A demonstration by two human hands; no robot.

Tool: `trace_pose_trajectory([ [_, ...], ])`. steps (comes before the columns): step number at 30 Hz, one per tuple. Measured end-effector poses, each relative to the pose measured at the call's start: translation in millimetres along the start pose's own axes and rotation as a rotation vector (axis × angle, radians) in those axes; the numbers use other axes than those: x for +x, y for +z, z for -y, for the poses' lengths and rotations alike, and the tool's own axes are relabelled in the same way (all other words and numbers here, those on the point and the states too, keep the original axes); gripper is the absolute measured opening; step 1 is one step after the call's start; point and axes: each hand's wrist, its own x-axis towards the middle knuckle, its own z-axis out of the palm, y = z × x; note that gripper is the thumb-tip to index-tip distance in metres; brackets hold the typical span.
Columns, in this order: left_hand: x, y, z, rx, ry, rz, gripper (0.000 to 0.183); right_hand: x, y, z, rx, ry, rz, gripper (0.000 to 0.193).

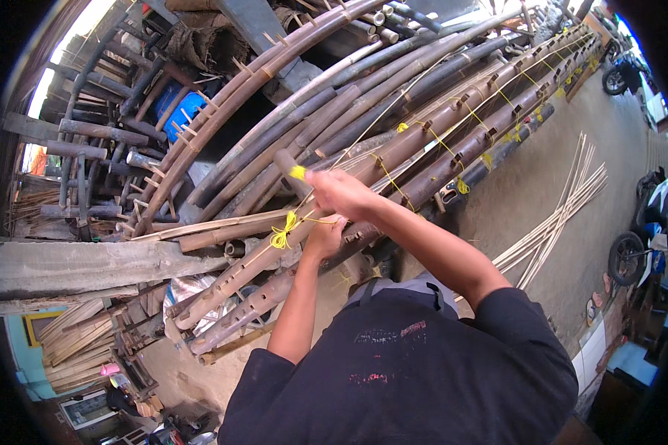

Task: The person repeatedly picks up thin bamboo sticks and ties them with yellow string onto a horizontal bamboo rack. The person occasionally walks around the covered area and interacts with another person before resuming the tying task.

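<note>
My right hand (341,194) is closed round what looks like a mallet, with a brown cylindrical head (285,160) and yellow near my fingers. Just below it, my left hand (323,240) pinches a yellow string (315,219). That string runs left to a looped yellow bundle (282,231) lying against a long brown bamboo pole (234,276). A second notched bamboo pole (258,298) lies alongside, nearer to me. Both have rows of rectangular slots and are tied across with yellow string farther up to the right. My hands partly cover the poles.
Beyond lie many stacked bamboo poles (334,111), and a curved pole with pegs (193,141). A grey concrete beam (96,268) stands at left. Thin bamboo strips (564,211) lie on the floor at right, near parked motorbikes (628,256).
</note>
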Motion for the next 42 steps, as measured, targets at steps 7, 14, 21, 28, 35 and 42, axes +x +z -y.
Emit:
trace_pose_trajectory([
  [7,21.3,14.6,-15.7,-0.145,-0.009,-0.284,0.027,-110.3,29.1,-156.6,-0.734,-0.108,0.102,0.035],
  [14,119.7,-61.9,-38.5,0.078,0.022,-0.507,0.031,-133.7,18.4,-114.6,-0.715,-0.238,0.177,0.044],
  [21,178.2,-53.8,59.5,0.639,-0.08,0.046,0.039,-213.8,-29.2,-85.6,0.729,-0.13,-0.353,0.036],
  [28,237.2,-10.2,-116.3,0.539,0.143,-0.065,0.044,-329.2,-156.4,-249.9,-0.185,0.388,-0.791,0.032],
  [35,252.2,295.5,-347.5,0.088,0.387,0.196,0.032,-470.0,-327.1,-405.0,0.366,0.311,-1.229,0.035],
  [42,236.0,706.8,-292.1,0.557,0.315,1.052,0.039,-653.5,-521.7,-582.0,0.295,1.038,-1.534,0.039],
])
